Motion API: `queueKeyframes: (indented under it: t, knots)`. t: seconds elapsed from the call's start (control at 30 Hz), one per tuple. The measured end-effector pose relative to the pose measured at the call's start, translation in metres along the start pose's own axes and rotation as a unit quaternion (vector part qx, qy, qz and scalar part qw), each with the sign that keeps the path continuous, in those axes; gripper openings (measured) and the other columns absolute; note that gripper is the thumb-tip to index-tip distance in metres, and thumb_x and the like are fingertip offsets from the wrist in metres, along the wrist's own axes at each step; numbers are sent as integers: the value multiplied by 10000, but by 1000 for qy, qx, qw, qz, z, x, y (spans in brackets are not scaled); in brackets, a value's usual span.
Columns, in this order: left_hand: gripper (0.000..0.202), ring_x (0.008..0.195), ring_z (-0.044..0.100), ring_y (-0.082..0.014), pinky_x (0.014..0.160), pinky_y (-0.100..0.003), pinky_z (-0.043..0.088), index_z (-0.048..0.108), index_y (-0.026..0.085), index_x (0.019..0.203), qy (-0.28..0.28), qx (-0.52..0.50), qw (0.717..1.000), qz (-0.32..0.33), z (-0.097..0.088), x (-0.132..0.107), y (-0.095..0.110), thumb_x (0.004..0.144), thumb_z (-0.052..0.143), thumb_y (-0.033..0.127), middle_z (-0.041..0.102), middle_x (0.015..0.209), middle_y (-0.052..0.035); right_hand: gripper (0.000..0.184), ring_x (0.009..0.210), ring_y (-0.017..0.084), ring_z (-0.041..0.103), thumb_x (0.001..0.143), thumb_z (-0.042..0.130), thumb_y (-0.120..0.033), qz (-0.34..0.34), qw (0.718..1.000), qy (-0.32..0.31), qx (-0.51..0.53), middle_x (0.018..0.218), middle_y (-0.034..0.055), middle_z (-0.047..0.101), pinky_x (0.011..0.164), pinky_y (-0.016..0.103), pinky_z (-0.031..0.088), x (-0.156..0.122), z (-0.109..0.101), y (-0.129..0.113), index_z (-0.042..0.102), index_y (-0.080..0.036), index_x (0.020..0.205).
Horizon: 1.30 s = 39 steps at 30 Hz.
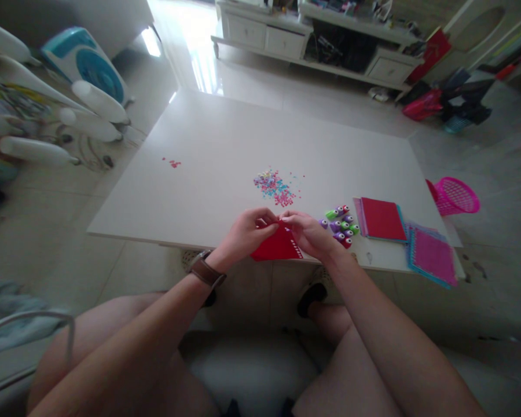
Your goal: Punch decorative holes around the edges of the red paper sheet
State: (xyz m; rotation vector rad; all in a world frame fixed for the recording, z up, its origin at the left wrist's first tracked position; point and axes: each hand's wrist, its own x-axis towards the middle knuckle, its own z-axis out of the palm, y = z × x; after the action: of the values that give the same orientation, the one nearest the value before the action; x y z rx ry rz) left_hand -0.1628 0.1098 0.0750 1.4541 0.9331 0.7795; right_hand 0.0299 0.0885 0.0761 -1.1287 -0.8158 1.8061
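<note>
Head view, item list. One flat red sheet [273, 248] with white marks down its right edge, centre of frame at the table's near edge. My left hand [256, 227] and right hand [303, 230] pinch its upper edge, fingertips nearly meeting, probably to steady it; whether a small piece sits between them I cannot tell. One heap of tiny multicoloured pieces [274, 188], just above my hands, presumably for short reach. Right of centre: purple, green and red eyed figures [342, 226], clustered; one red-topped square stack [382, 219], seemingly parked aside. All on one white flat-topped table [217, 150].
</note>
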Motion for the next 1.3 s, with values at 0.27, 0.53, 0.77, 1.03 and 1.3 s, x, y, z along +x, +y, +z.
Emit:
queueKeyframes:
  t: [0.27,0.53,0.77,1.03,1.3]
  knots:
    - [291,725,658,-124,661,-230,502,760,172,875,-5,6,1000,-5,1,-1,-2,898,777,462,781,835,-37,239,770,189,590,687,878,-344,0,1000,17,2,782,1,668,729,317,492,-3,1,2,694,-226,785]
    - [295,706,644,-122,633,-221,472,729,178,879,-10,0,1000,-9,2,2,-8,927,731,469,746,800,-22,280,738,182,605,693,908,-350,7,1000,19,3,779,-8,677,708,314,502,-2,-1,1,692,-229,824]
    - [94,854,692,-140,767,-242,545,696,220,994,37,111,992,58,2,-4,0,975,699,312,749,939,-17,311,703,148,580,685,942,-339,13,1000,23,5,752,-20,663,684,279,467,-2,-1,-2,682,-218,805]
    - [114,867,660,-153,810,-279,528,724,207,972,34,225,965,127,-2,-6,1,1029,626,216,733,1015,-43,373,667,129,561,674,992,-365,14,999,21,20,728,-25,649,650,267,439,-6,1,-1,675,-202,784]
    - [124,861,618,-163,810,-293,485,659,213,971,20,291,946,141,-1,-7,4,1044,562,185,691,1012,-42,330,672,133,561,711,955,-343,16,1000,11,17,728,-22,646,662,274,439,-4,-1,0,662,-205,773]
